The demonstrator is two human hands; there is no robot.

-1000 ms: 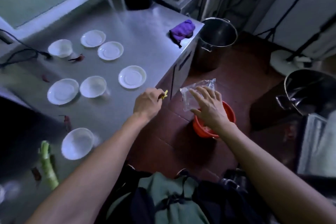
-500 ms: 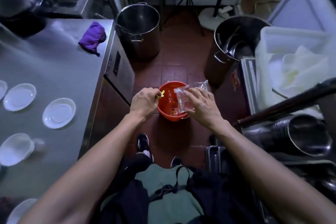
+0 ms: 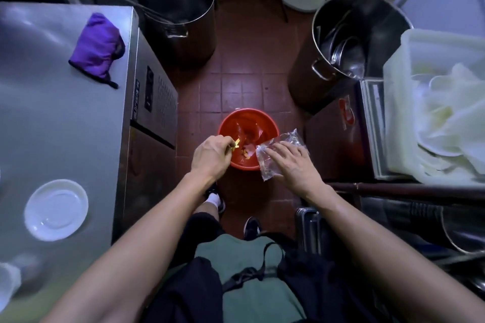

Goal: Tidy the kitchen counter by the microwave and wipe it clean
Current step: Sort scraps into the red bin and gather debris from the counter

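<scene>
A round red plastic bucket (image 3: 248, 123) stands on the dark red floor tiles, lined with a clear film and holding a few scraps. Over its near-left rim the left hand (image 3: 211, 156) pinches a small yellow scrap (image 3: 236, 145). At the bucket's near-right rim the right hand (image 3: 295, 166) holds a crumpled clear plastic bag (image 3: 267, 162) (its contents cannot be told). Left of the bucket, a stainless steel counter (image 3: 60, 118) carries a folded purple cloth (image 3: 98, 47) and a white round saucer (image 3: 56, 209).

red-brown tiled floor (image 3: 244, 65), dim light
</scene>
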